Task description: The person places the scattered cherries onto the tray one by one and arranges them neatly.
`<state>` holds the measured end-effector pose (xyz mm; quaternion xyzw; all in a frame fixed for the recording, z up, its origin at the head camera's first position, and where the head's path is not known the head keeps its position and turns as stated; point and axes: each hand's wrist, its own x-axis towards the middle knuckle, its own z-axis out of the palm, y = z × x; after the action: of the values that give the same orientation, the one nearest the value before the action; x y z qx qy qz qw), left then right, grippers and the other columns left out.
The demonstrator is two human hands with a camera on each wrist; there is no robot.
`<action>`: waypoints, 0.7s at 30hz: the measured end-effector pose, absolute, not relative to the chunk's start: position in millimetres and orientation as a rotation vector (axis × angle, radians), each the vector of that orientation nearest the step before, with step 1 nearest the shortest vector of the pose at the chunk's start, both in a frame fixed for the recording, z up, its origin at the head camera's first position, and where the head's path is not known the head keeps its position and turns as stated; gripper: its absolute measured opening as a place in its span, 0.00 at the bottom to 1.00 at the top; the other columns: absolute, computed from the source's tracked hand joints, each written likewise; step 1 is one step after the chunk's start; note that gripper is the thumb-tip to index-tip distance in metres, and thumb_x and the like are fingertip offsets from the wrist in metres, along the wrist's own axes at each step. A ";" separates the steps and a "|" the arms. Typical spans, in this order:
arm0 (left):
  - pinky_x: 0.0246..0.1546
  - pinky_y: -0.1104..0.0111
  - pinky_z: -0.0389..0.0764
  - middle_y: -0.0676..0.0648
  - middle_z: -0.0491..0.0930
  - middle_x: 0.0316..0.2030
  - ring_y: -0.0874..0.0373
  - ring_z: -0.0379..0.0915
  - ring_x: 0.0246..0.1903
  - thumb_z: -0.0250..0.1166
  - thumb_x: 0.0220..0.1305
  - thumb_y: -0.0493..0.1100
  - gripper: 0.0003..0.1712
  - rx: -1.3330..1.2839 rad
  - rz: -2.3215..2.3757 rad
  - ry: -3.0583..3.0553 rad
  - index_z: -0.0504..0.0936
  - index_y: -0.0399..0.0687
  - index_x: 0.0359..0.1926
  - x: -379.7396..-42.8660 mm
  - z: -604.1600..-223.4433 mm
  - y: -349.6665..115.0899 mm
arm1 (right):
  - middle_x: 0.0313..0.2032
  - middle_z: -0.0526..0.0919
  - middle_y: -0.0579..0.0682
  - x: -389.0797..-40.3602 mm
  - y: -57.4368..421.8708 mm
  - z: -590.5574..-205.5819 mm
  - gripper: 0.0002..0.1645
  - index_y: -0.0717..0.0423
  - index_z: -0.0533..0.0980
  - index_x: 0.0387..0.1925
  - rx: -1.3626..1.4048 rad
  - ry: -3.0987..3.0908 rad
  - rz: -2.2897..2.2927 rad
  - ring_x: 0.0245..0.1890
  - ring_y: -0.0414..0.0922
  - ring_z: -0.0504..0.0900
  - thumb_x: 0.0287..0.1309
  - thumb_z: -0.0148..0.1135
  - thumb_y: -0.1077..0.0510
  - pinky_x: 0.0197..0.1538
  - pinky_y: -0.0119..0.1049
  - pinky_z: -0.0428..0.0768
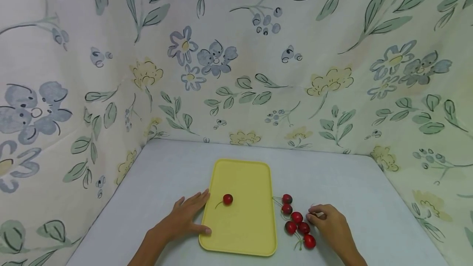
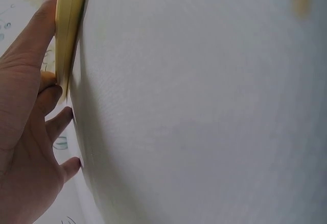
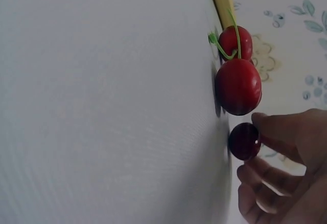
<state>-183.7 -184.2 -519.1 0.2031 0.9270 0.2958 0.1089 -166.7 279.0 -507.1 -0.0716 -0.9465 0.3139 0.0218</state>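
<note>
A yellow tray point(image 1: 238, 208) lies on the white table, with a single cherry point(image 1: 228, 199) and its stem on it. My left hand point(image 1: 184, 216) is spread along the tray's left side, thumb on the near left rim and fingertips at the edge further up. Right of the tray lie several red cherries point(image 1: 297, 217) in a loose group, some with green stems. My right hand point(image 1: 330, 225) is at the right side of this group. In the right wrist view, its thumb and fingers pinch a dark red cherry point(image 3: 245, 141) beside a brighter red cherry point(image 3: 238, 86).
The white tabletop point(image 1: 332, 175) extends around the tray on both sides. A flower-patterned cloth point(image 1: 251, 60) hangs behind the table and along its left and right sides.
</note>
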 end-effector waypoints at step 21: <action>0.75 0.25 0.43 0.45 0.57 0.83 0.37 0.51 0.81 0.76 0.53 0.73 0.67 0.581 0.844 2.736 0.59 0.44 0.83 -185.4 -520.8 -182.8 | 0.39 0.88 0.50 -168.2 280.7 -506.7 0.13 0.60 0.89 0.45 -0.222 -2.964 0.910 0.37 0.44 0.82 0.56 0.78 0.63 0.35 0.33 0.83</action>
<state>-185.4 -182.8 -520.8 0.1978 0.9308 0.2872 0.1096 -168.2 280.7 -506.7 -0.0713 -0.9534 0.2926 0.0168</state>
